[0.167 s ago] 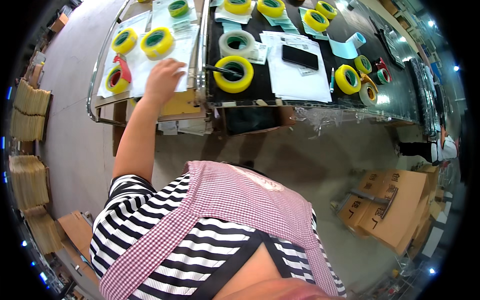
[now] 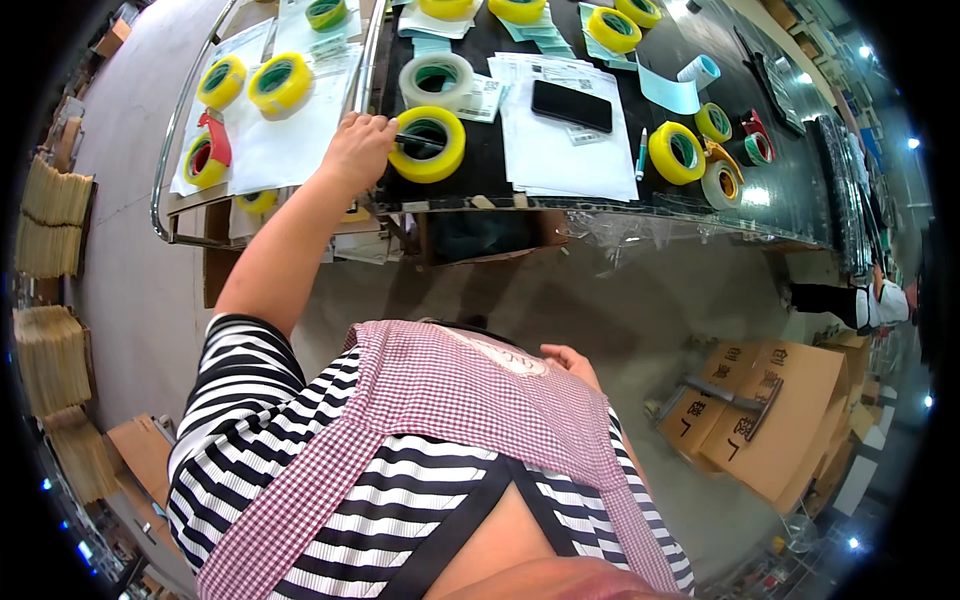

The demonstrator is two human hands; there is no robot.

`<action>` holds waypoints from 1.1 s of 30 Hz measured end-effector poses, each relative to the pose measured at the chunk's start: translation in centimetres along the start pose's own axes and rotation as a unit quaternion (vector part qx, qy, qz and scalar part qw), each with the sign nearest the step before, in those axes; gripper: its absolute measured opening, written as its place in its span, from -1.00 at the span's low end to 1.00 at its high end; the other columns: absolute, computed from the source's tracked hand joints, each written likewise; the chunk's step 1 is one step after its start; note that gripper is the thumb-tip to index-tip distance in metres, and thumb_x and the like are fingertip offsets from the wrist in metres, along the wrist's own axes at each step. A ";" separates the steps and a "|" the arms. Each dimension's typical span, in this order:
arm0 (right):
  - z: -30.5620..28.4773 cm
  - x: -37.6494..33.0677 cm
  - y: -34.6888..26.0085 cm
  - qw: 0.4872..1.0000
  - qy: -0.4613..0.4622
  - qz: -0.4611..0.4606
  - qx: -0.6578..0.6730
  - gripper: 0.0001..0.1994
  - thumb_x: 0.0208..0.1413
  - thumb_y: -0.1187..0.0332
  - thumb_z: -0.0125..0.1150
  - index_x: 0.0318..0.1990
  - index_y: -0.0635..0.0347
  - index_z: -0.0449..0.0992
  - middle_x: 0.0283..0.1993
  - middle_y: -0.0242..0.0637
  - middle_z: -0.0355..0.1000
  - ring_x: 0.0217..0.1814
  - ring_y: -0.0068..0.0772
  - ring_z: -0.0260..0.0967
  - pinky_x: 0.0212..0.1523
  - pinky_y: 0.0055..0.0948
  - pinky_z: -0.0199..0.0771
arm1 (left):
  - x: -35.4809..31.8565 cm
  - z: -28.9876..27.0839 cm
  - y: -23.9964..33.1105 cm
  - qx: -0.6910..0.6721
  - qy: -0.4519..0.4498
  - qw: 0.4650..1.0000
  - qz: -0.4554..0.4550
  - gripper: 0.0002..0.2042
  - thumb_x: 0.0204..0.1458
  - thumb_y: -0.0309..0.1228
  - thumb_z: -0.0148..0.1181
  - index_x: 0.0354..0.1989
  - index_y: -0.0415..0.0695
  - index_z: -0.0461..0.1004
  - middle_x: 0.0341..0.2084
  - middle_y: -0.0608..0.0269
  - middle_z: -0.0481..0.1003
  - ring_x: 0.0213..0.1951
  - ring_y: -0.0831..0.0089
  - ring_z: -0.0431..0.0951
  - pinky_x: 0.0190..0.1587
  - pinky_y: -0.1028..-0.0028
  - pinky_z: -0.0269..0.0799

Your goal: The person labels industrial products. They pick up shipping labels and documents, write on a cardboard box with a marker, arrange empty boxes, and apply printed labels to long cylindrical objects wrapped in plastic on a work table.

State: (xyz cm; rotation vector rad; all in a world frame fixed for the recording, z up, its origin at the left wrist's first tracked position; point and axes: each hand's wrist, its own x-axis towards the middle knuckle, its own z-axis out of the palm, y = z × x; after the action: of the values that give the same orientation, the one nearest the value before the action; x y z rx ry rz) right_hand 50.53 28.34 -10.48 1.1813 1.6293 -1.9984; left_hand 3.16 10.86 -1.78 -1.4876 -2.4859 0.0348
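Head view: your left hand (image 2: 358, 148) reaches to the upper middle of the frame, where the black worktable (image 2: 800, 190) meets a wire cart (image 2: 165, 215) lined with white sheets. Your fingers are curled around the near end of a dark pen (image 2: 418, 141), which lies across the hole of a yellow tape roll (image 2: 428, 144). That roll is thick, bright yellow on its outer face, with a dark green inner core, and lies flat on the table's near edge, just right of your knuckles. Directly above it sits a pale, translucent tape roll (image 2: 436, 81), also flat. To the right, a black phone (image 2: 571, 105) rests on a spread of white papers (image 2: 560, 150), and more yellow rolls dot the table's far side and right end. On the cart at upper left, a red-handled tape dispenser (image 2: 207, 155) holds another yellow roll.

Your right hand (image 2: 570, 364) hangs low at centre frame, against your checked apron (image 2: 470, 400), fingers loosely bent and holding nothing. Brown cardboard boxes (image 2: 775, 420) stand on the floor at lower right.
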 end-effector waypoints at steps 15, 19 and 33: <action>-7.1 2.4 -0.1 0.982 0.132 -0.129 0.031 -0.68 0.26 0.42 0.12 0.13 0.33 0.41 -0.11 -0.26 0.52 -0.14 -0.53 0.47 -0.11 -0.55 0.47 | 0.3 -7.1 6.1 -0.309 -0.104 0.918 -0.227 -0.83 0.14 -0.42 0.05 -0.13 -0.16 0.41 -0.36 0.01 0.55 -0.23 0.07 0.57 -0.14 0.17 0.45; -6.4 2.1 0.4 0.994 0.001 -0.105 0.038 -0.84 0.20 0.48 0.19 -0.11 0.36 0.53 -0.18 -0.27 0.54 -0.15 -0.57 0.47 -0.10 -0.57 0.46 | -2.8 -3.3 11.1 -0.481 -0.317 0.805 -0.139 -0.77 0.15 -0.42 0.07 -0.04 -0.18 0.35 -0.33 0.01 0.54 -0.23 0.11 0.57 -0.15 0.22 0.45; 0.9 -6.3 5.7 0.981 0.136 0.087 0.108 -0.81 0.20 0.49 0.19 -0.06 0.35 0.51 -0.16 -0.24 0.55 -0.14 -0.51 0.49 -0.08 -0.52 0.48 | -14.3 2.3 1.0 -0.666 -0.497 0.467 -0.302 -0.76 0.10 -0.48 0.29 -0.05 -0.17 0.53 -0.17 0.37 0.58 -0.16 0.59 0.48 -0.02 0.47 0.41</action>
State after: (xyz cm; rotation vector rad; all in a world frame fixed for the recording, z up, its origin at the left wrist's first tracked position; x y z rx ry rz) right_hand 57.86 24.14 -9.58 1.6795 1.3886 -2.0093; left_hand 9.98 -0.86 -6.99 -0.3717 -4.0911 -2.2788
